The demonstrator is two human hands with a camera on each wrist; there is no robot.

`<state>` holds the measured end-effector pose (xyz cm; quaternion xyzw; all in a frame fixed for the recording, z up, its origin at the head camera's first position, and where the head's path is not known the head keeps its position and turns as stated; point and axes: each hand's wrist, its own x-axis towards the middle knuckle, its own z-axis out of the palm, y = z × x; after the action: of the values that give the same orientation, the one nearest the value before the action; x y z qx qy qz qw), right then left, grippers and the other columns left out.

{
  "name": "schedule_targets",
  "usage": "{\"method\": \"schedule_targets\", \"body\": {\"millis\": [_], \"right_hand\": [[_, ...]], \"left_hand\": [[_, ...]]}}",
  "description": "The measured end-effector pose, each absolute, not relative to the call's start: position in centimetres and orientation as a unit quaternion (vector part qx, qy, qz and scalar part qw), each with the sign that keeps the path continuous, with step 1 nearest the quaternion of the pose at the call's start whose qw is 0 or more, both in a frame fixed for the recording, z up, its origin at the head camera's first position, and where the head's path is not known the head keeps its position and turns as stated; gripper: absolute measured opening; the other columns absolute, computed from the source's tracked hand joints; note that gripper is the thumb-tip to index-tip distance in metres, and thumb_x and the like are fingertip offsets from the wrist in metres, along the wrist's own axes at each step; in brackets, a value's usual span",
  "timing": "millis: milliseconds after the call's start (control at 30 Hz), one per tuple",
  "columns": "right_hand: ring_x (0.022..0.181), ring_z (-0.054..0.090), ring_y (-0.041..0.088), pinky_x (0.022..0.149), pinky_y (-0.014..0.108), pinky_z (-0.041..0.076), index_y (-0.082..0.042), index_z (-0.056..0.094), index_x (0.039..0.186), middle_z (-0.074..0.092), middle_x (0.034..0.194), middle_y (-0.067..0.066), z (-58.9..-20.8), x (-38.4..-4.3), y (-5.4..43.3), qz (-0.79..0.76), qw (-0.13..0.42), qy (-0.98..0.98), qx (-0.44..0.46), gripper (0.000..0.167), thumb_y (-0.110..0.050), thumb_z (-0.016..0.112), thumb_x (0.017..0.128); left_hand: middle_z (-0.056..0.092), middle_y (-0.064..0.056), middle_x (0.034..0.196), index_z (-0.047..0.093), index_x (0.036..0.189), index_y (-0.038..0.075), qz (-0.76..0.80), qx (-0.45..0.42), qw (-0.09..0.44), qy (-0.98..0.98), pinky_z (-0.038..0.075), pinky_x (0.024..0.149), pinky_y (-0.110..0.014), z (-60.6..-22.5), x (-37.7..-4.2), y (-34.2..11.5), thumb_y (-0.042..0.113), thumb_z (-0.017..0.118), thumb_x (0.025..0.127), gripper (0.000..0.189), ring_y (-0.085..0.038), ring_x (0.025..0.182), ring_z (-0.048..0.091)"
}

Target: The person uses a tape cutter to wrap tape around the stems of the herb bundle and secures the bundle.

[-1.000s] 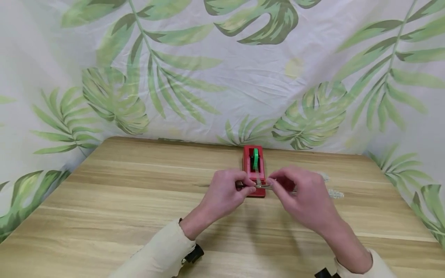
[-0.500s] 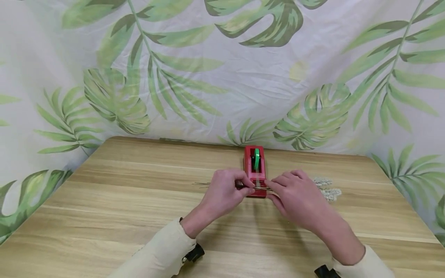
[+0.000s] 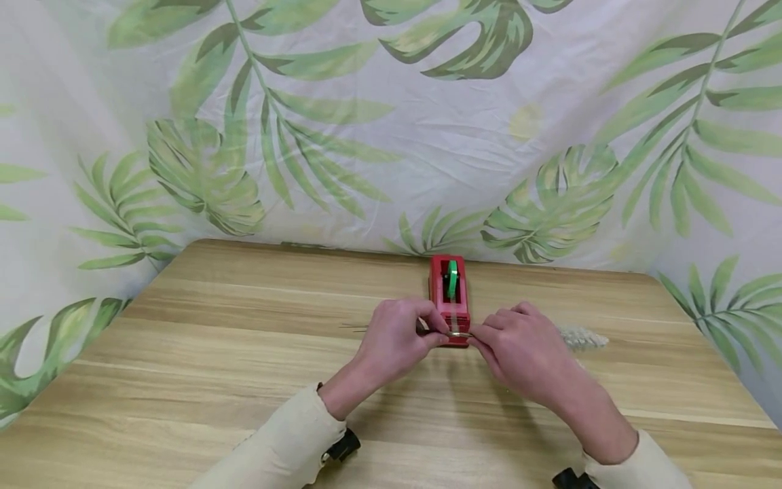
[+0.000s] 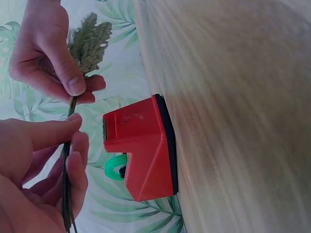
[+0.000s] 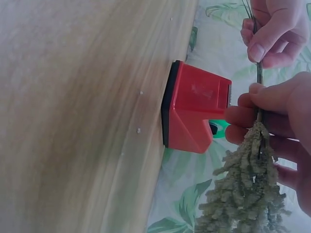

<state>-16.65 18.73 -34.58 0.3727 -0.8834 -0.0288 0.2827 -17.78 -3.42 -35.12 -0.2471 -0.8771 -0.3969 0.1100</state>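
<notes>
A bunch of thin dark stems (image 5: 259, 73) with pale, fluffy dried flower heads (image 5: 243, 179) stretches sideways between both hands. My left hand (image 3: 400, 333) pinches the stems between thumb and fingers, their thin ends sticking out to its left. Close beside it, my right hand (image 3: 528, 350) pinches the stems just below the flower heads, which point right. A short shiny stretch of stem shows between the fingertips in the head view. Right behind, overlapped by the stems in that view, stands a red tape dispenser (image 4: 141, 145) with a green tape roll (image 3: 453, 278).
The dispenser stands on a wood-grain table (image 3: 244, 326), near its back edge. A leaf-patterned cloth (image 3: 342, 136) hangs behind and at the sides. Small pale crumbs (image 5: 139, 130) lie on the tabletop.
My right hand has turned over from a raised fingertip pinch to a flatter hold on the stems. The flower heads have shifted and now overlap more. My left hand stays nearly in place.
</notes>
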Motion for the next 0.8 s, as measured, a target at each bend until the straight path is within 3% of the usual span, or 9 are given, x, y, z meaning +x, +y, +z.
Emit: {"method": "schedule_targets", "body": {"millis": [167, 400, 633, 800], "right_hand": [[0.072, 0.073, 0.014, 0.073, 0.035, 0.055, -0.015, 0.083, 0.087, 0.076, 0.074, -0.004, -34.93, -16.7, 18.65, -0.028, 0.299, -0.88, 0.368, 0.011, -0.023, 0.09, 0.084], [0.067, 0.071, 0.013, 0.067, 0.033, 0.052, -0.016, 0.081, 0.082, 0.073, 0.07, -0.006, -35.55, -16.86, 18.52, -0.007, 0.325, -0.87, 0.37, 0.015, -0.023, 0.094, 0.079], [0.067, 0.07, 0.013, 0.069, 0.034, 0.054, -0.015, 0.079, 0.082, 0.074, 0.072, -0.004, -35.61, -16.89, 18.51, 0.002, 0.327, -0.873, 0.361, 0.017, -0.021, 0.095, 0.079], [0.068, 0.069, 0.012, 0.071, 0.036, 0.055, -0.016, 0.076, 0.083, 0.071, 0.073, -0.005, -35.49, -16.93, 18.44, -0.001, 0.312, -0.88, 0.358, 0.019, -0.021, 0.093, 0.081]], "left_hand": [[0.078, -0.002, 0.088, 0.075, 0.087, 0.012, -0.392, -0.25, 0.085, -0.881, 0.055, 0.065, -0.017, -35.18, -17.8, -3.54, 0.007, 0.087, 0.087, 0.012, -0.013, 0.076, 0.072], [0.081, -0.003, 0.094, 0.083, 0.098, 0.009, -0.384, -0.245, 0.035, -0.89, 0.054, 0.066, -0.019, -35.33, -17.91, -3.67, 0.012, 0.082, 0.094, 0.006, -0.009, 0.077, 0.068], [0.073, 0.002, 0.079, 0.083, 0.091, 0.007, -0.351, -0.254, 0.03, -0.901, 0.047, 0.064, -0.021, -35.55, -18.14, -3.68, 0.012, 0.072, 0.1, 0.014, -0.006, 0.068, 0.056], [0.074, 0.004, 0.078, 0.082, 0.089, 0.01, -0.355, -0.244, 0.04, -0.902, 0.047, 0.064, -0.021, -35.53, -18.26, -3.6, 0.011, 0.074, 0.099, 0.013, -0.005, 0.068, 0.056]]}}
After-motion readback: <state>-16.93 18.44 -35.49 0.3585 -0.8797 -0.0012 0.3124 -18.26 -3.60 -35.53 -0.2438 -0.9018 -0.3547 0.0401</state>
